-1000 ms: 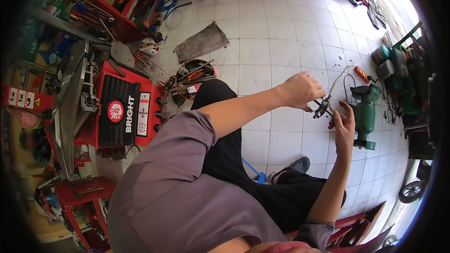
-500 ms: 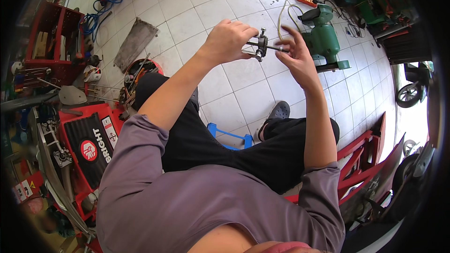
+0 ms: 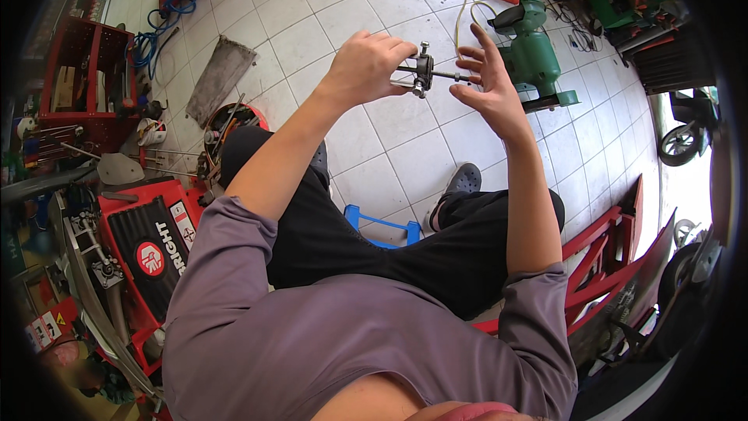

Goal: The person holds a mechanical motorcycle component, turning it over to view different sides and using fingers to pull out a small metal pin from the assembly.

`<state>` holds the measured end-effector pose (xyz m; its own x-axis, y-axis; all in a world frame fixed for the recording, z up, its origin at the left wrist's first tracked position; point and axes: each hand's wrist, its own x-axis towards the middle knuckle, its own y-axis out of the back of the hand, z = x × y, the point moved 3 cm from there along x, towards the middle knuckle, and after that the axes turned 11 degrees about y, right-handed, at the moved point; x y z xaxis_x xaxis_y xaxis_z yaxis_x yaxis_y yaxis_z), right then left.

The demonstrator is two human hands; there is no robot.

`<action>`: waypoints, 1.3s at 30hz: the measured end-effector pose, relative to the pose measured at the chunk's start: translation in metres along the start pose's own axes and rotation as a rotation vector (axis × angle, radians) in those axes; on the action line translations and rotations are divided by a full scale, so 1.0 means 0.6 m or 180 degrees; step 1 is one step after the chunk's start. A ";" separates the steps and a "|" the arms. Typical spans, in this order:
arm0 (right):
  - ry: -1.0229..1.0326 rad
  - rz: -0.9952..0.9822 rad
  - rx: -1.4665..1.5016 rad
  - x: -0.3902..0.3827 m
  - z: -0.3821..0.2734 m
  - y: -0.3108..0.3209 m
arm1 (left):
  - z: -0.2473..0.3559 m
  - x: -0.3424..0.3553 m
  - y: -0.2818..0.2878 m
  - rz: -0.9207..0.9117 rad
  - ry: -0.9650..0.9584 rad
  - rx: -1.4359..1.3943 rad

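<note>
Aloft over pale, square floor tiles (image 3: 382, 136), a dark metal tool (image 3: 423, 70) with bright bolts (image 3: 425, 46) and a slim rod (image 3: 447, 75) sits in the curled fingers of the left hand (image 3: 362, 70); the right hand (image 3: 497, 100) parts its fingers around the rod's tip, contact unclear.

We look steeply down through one head-worn, wide fisheye: shirt (image 3: 366, 335) very near at the bottom, left hand (image 3: 365, 68) and right hand (image 3: 496, 97) mid-range, tiled floor (image 3: 382, 160) farther off, its right edge bowed.
</note>
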<state>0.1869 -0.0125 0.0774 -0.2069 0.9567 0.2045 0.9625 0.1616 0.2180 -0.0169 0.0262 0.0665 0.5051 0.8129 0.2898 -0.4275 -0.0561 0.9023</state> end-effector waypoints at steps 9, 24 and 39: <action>-0.1148 -0.0248 0.0213 0.003 0.034 0.007 | 0.002 0.000 0.004 -0.0057 -0.0005 0.0071; -0.1036 -0.0254 0.0303 0.005 0.028 0.008 | 0.005 0.002 0.007 -0.0065 -0.0007 0.0067; -0.0029 -0.0092 0.0197 -0.002 0.020 0.003 | 0.001 0.003 0.005 -0.0013 -0.0015 0.0028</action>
<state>0.1908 -0.0103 0.0661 -0.2334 0.9536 0.1901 0.9652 0.2035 0.1642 -0.0170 0.0269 0.0698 0.5103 0.8104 0.2877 -0.4188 -0.0580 0.9062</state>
